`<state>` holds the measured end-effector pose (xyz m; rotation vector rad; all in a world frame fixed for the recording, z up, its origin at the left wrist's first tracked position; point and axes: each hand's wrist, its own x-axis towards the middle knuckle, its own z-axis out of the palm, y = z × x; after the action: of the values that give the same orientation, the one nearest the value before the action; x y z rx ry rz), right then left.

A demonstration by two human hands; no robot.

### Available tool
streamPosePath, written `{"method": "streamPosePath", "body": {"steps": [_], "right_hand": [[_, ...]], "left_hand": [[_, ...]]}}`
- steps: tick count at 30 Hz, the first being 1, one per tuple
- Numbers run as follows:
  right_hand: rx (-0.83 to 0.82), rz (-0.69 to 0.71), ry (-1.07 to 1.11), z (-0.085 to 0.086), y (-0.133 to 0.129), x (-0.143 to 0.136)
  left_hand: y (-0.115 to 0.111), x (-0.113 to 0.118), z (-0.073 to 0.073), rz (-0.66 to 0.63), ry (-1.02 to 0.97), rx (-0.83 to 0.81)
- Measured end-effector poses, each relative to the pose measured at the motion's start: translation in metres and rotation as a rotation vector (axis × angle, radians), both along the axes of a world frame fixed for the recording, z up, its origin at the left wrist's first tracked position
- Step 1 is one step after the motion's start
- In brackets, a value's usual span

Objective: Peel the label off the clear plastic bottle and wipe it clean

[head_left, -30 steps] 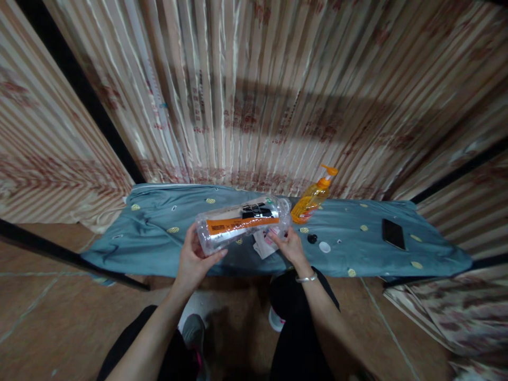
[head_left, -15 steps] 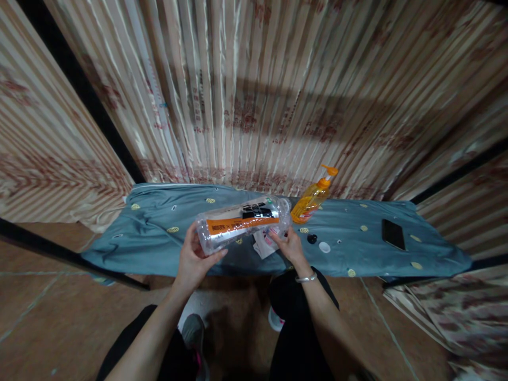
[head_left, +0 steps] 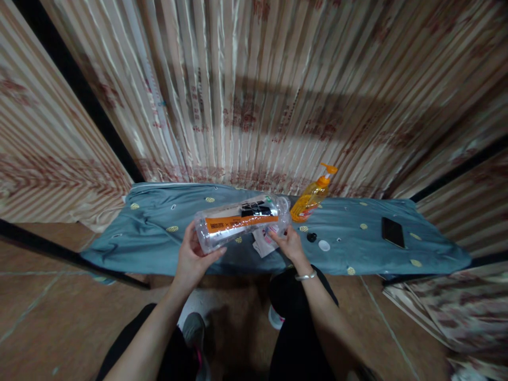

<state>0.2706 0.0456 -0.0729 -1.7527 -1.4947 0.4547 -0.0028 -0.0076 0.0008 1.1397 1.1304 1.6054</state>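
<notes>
A clear plastic bottle (head_left: 228,225) with an orange, black and silver label lies nearly sideways between my hands, its uncapped-looking neck pointing right. My left hand (head_left: 193,254) is closed around the bottle's base, thumb along the lower side. Near the neck, my right hand (head_left: 291,244) grips the shoulder of the same bottle. Partly hidden behind the bottle and right fingers, a crumpled pale cloth or packet (head_left: 263,246) with a pink print rests on the blue-grey sheet. Just beyond the neck stands a yellow pump bottle (head_left: 309,202) with an orange pump head, holding amber liquid.
A black cap (head_left: 311,237) and a white round lid (head_left: 324,245) lie right of my right hand. Farther right rests a dark phone (head_left: 393,232). The patterned sheet (head_left: 151,254) covers a narrow surface before a striped curtain (head_left: 246,95), with dark poles (head_left: 79,90) at the sides.
</notes>
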Motion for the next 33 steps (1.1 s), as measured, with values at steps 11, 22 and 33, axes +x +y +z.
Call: {"method": "streamPosePath", "body": {"steps": [11,22,33], "right_hand": [[-0.002,0.007,0.037,-0.0014,0.0001,0.0013],[-0.026,0.005,0.018,0.0002,-0.0006,0.0024],[-0.014,0.013,0.043,-0.0028,0.0012,0.0029]], "left_hand": [[0.0006,0.0004,-0.0021,0.02,-0.002,0.016],[-0.0004,-0.0005,0.0011,0.009,0.029,0.046],[-0.0001,-0.0006,-0.0002,0.009,0.024,0.054]]}}
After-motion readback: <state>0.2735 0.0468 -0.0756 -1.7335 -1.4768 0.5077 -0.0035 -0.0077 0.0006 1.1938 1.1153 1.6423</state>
